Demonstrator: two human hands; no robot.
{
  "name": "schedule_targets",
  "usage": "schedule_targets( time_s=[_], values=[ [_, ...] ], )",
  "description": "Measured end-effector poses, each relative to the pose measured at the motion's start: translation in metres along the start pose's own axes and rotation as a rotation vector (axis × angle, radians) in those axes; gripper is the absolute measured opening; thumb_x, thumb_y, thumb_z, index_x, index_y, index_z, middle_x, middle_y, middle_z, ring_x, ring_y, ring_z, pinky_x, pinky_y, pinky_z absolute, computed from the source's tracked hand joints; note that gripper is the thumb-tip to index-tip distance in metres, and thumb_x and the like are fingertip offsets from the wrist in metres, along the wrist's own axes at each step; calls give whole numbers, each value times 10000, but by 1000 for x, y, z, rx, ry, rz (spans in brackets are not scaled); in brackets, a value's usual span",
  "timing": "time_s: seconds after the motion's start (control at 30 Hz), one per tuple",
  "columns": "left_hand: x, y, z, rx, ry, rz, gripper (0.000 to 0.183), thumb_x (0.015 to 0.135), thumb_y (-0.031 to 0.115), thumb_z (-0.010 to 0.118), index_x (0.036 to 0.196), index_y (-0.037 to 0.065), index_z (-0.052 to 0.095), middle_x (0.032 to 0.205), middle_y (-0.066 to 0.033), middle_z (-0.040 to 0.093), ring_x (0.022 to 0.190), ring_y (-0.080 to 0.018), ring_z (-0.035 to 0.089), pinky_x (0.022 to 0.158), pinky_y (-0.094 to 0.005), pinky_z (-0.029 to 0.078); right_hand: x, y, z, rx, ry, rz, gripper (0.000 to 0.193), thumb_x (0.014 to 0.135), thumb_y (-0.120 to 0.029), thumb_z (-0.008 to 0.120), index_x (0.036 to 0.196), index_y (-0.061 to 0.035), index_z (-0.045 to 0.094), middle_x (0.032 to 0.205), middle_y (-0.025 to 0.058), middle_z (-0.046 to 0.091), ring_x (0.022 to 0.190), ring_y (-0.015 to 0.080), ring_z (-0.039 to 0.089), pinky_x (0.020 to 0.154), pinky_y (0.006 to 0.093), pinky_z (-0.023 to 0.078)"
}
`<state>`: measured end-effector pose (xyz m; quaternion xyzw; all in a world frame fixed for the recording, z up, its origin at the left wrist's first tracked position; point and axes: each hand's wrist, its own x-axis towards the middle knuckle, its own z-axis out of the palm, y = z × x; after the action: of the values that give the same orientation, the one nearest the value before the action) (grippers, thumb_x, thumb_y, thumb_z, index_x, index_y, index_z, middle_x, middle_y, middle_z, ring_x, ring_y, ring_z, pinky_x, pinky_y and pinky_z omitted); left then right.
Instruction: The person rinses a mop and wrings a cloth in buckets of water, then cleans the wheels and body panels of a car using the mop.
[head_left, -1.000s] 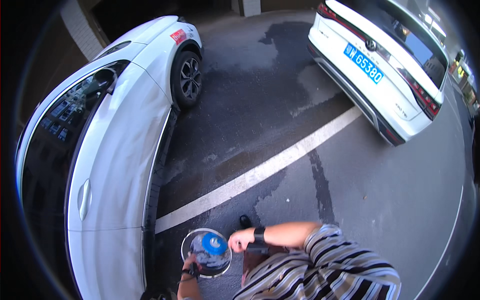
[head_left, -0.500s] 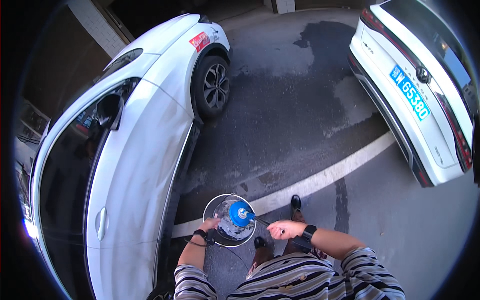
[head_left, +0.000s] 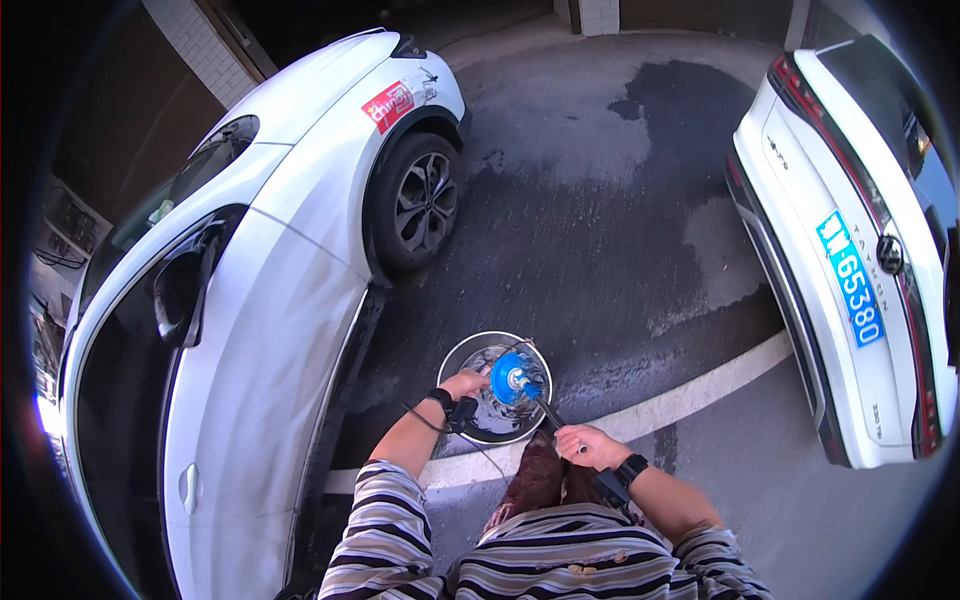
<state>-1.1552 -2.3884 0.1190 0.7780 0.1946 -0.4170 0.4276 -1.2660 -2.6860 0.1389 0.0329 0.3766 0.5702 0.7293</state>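
Observation:
My right hand (head_left: 590, 445) is closed around the dark handle of a wash brush (head_left: 516, 381) with a round blue head. The head is over the mouth of a bucket (head_left: 546, 372) with a pale rim; its bristle side is hidden. Inside the bucket there is dark, foamy-looking liquid. At the bucket's left side, my left hand (head_left: 466, 385) is closed over the rim, close to the blue head. It appears to hold the bucket, though its exact grip is hidden. A thin cord hangs by the left wrist.
A white car (head_left: 250, 330) stands close on my left, its front wheel (head_left: 420, 205) ahead. Another white car (head_left: 850, 250) is parked at the right with its rear toward me. A white painted line (head_left: 690, 390) curves across the dark, partly wet ground (head_left: 580, 240).
I have moved forward along the left car, and the bucket and brush have come with me. The bucket is now past the white line. Both hands keep their grips.

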Motion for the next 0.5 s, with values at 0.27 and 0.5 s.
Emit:
schedule_targets(
  time_s=[0.27,0.5],
  values=[
    [138,145,7,395,-91,147,260,621,243,608,619,-2,522,584,-63,521,489,-125,470,403,-316,338,-21,-135,34,3,-143,-120,307,802,-54,389,510,-118,320,436,-41,314,354,57,317,371,168,272],
    [247,288,26,504,-105,170,369,656,344,562,531,0,511,430,-61,431,386,-150,400,390,-324,283,-69,-276,65,74,-92,-313,296,791,-37,406,524,-131,321,445,-66,292,351,27,287,363,158,260]
  ],
)
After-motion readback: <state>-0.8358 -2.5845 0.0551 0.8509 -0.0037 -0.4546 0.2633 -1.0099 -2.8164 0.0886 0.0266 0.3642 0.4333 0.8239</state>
